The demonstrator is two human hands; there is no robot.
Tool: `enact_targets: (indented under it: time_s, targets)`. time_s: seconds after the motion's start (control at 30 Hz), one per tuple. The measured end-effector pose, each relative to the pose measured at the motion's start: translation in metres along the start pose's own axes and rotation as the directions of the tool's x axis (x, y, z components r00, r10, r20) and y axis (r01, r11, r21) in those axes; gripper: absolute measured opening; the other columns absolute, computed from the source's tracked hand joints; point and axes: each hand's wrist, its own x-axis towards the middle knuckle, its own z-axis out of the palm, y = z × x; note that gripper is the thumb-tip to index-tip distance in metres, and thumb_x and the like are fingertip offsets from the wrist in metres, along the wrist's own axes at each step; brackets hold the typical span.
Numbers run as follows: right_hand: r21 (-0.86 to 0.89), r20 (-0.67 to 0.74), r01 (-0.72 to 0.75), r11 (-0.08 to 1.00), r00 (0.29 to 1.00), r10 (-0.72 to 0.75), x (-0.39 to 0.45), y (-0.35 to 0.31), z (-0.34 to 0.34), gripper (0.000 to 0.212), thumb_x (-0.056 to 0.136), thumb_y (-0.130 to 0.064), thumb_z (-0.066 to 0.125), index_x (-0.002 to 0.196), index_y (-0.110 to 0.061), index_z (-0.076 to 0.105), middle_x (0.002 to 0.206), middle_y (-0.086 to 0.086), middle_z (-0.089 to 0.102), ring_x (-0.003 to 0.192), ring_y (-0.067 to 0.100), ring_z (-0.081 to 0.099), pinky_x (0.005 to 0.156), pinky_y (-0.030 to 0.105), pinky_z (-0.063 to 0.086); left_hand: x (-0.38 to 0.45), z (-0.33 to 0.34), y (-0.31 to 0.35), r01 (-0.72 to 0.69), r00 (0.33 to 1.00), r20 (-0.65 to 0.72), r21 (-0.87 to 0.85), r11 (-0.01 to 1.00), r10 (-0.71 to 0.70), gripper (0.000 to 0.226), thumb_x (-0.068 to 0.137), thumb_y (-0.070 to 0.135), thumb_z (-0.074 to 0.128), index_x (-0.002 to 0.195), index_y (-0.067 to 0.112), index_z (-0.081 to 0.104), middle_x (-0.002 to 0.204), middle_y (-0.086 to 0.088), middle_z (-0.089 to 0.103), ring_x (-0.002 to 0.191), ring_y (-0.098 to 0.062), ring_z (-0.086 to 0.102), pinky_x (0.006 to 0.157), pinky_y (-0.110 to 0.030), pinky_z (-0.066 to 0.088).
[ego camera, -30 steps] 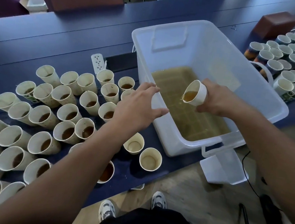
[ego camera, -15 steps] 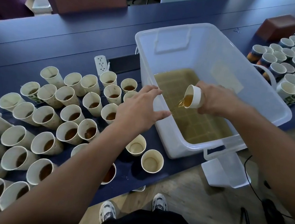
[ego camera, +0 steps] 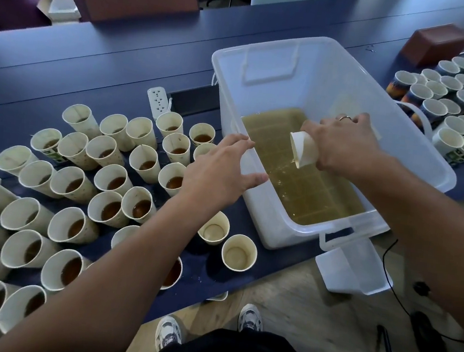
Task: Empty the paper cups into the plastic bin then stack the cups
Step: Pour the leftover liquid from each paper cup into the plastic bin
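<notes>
My right hand [ego camera: 344,145] is gripping a paper cup [ego camera: 303,152] tipped mouth-down over the plastic bin [ego camera: 418,156] to drain it; my left hand [ego camera: 219,171], fingers spread, is steadying the bin's edge.

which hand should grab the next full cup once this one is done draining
Left. The left hand is open and empty, hovering at the bin's near wall beside the full cups. The right hand is busy holding the tipped paper cup over the liquid.
</notes>
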Motion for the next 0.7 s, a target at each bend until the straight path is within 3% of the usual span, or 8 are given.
enact_targets:
  time_s: [0.3,0.5,0.63,0.7]
  targets:
    - [-0.007,-0.135,-0.030,1.000,0.990,0.028,-0.003,-0.003,-0.022,0.050,0.081,-0.021,0.070,0.123,-0.024,0.043,0.110,0.007,0.058,0.107,0.031,0.056,0.093,0.047,0.035,-0.001,0.001,-0.001,-0.002,1.000,-0.007,-0.027,1.000,0.002,0.068,0.089,0.062,0.063,0.149,0.038,0.041,0.152,0.029,0.031,0.128,-0.020,0.052,0.083,-0.037,0.046]
    - [0.040,0.096,-0.035,0.999,0.995,0.031,-0.015,-0.019,0.008,0.048,0.079,-0.021,0.071,0.120,-0.026,0.046,0.113,0.005,0.059,0.110,0.029,0.057,0.098,0.048,0.032,-0.002,0.002,-0.002,-0.022,1.000,-0.019,-0.039,0.999,0.021,0.068,0.089,0.061,0.063,0.149,0.037,0.041,0.153,0.028,0.031,0.127,-0.019,0.052,0.087,-0.039,0.048]
    - [0.245,0.112,-0.114,0.963,0.990,0.089,-0.019,-0.016,0.005,0.053,0.076,-0.023,0.075,0.120,-0.027,0.046,0.111,0.005,0.061,0.105,0.030,0.059,0.096,0.048,0.035,0.001,-0.002,-0.005,-0.051,0.999,-0.008,-0.085,0.995,0.050,0.065,0.087,0.057,0.068,0.144,0.033,0.048,0.150,0.023,0.037,0.126,-0.017,0.052,0.097,-0.042,0.048]
    - [0.401,0.085,-0.147,0.904,0.989,0.123,-0.021,-0.020,-0.009,0.057,0.074,-0.026,0.076,0.122,-0.029,0.047,0.113,0.004,0.060,0.106,0.032,0.058,0.092,0.046,0.036,0.006,-0.013,-0.005,-0.042,0.999,0.016,-0.256,0.966,0.048,0.053,0.087,0.050,0.073,0.134,0.030,0.059,0.139,0.014,0.053,0.116,-0.019,0.060,0.097,-0.037,0.048]
